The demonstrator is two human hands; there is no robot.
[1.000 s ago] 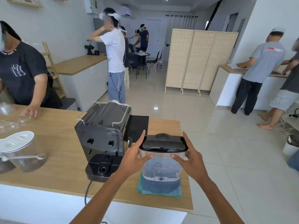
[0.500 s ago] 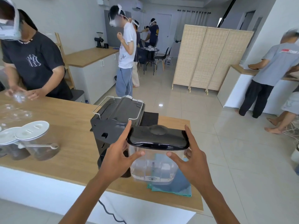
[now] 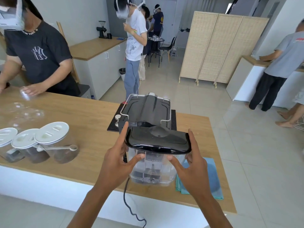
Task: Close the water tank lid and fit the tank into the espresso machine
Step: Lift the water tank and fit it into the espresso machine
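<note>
I hold a clear plastic water tank [image 3: 152, 170] in the air with its glossy black lid [image 3: 158, 139] shut on top. My left hand [image 3: 117, 163] grips its left side, index finger up along the lid's edge. My right hand [image 3: 193, 167] grips the right side the same way. The tank hangs directly behind the black espresso machine [image 3: 147, 109], whose rear faces me, and hides the machine's back. The machine stands on the wooden counter [image 3: 85, 122].
A teal cloth [image 3: 212, 176] lies on the counter right of the tank. Three lidded jars [image 3: 51, 142] stand at the left. A black power cord [image 3: 130, 208] hangs over the front edge. A person in a black shirt works at the counter's far left.
I have lifted the tank off the teal cloth and carried it left, to just behind the espresso machine. Both hands keep the same hold.
</note>
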